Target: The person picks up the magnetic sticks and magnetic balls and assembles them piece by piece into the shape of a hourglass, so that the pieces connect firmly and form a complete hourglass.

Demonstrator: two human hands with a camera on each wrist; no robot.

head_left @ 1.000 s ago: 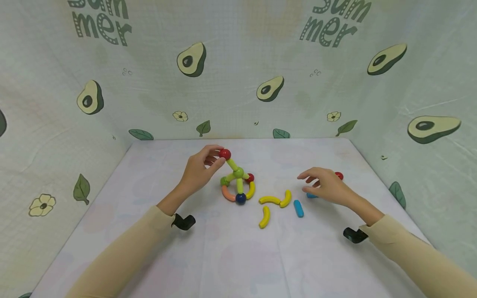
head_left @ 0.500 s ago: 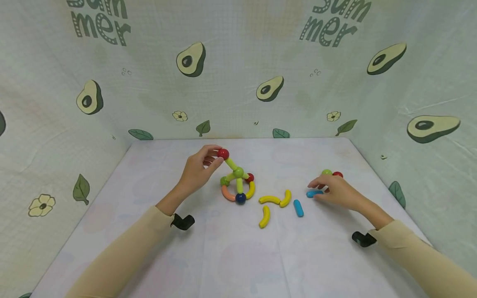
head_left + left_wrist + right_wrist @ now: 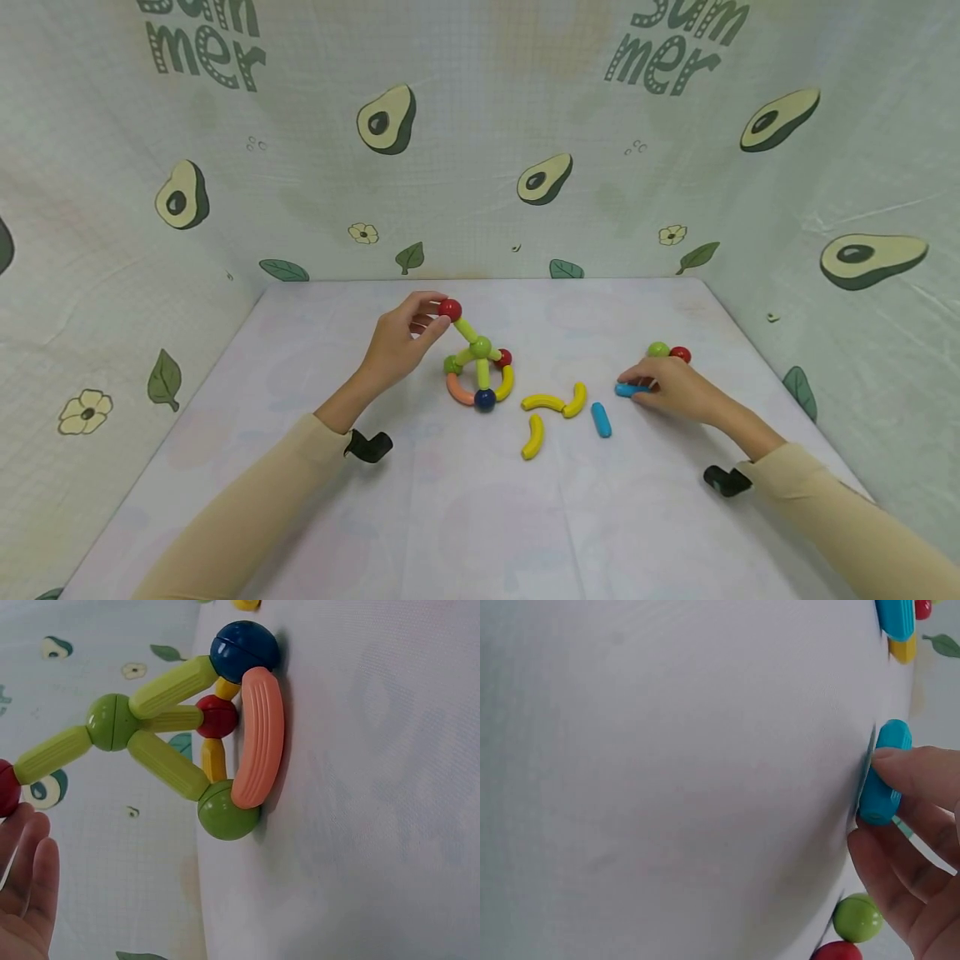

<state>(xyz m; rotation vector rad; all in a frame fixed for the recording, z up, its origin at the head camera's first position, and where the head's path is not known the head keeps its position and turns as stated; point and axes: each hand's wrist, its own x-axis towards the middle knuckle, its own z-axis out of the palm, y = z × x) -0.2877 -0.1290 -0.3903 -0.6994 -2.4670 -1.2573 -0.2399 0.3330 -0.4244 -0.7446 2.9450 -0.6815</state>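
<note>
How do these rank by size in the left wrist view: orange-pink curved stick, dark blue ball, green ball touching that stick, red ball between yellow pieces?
1. Orange-pink curved stick
2. Dark blue ball and green ball: nearly alike, so unranked
3. Red ball, though it sits farther back

The right hand (image 3: 677, 387) is partly hiding a blue stick (image 3: 627, 389); the left wrist view's edge is cropping a red ball (image 3: 7, 789).
</note>
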